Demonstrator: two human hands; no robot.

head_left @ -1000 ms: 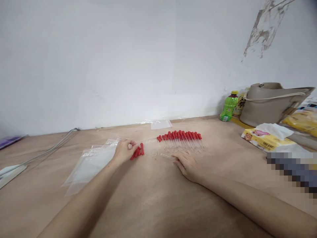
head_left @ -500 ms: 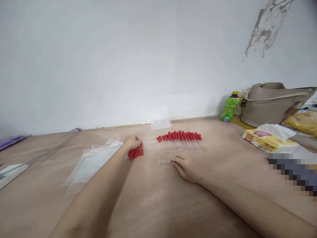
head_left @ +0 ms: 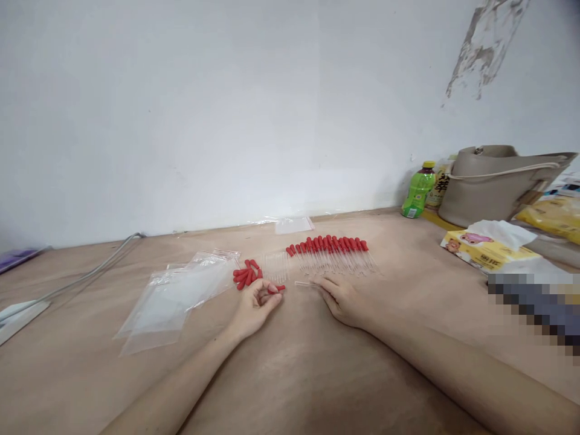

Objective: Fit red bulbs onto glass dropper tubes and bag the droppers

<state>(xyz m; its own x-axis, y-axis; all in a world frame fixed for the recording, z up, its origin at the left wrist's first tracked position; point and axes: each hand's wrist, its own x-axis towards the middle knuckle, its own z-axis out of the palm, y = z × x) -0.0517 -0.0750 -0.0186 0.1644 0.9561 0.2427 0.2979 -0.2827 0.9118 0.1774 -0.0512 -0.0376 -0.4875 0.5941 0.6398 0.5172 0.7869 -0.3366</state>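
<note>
Between the thumb and fingers of my left hand is a red rubber bulb, its open end turned to the right. My right hand is closed on a clear glass dropper tube, which points left toward the bulb; a small gap separates them. Beyond my left hand lies a pile of loose red bulbs. Bare glass tubes lie side by side just right of that pile. Farther right, a row of droppers with red bulbs fitted spreads out beyond my right hand.
Clear zip bags lie overlapping on the left, and another bag is by the wall. A grey cable crosses the far left. At right stand a green bottle, a beige bag and a tissue pack.
My left hand has come back from the bulb pile toward me and to the right, now with a red bulb. My right hand has stayed nearly in place with the tube.
</note>
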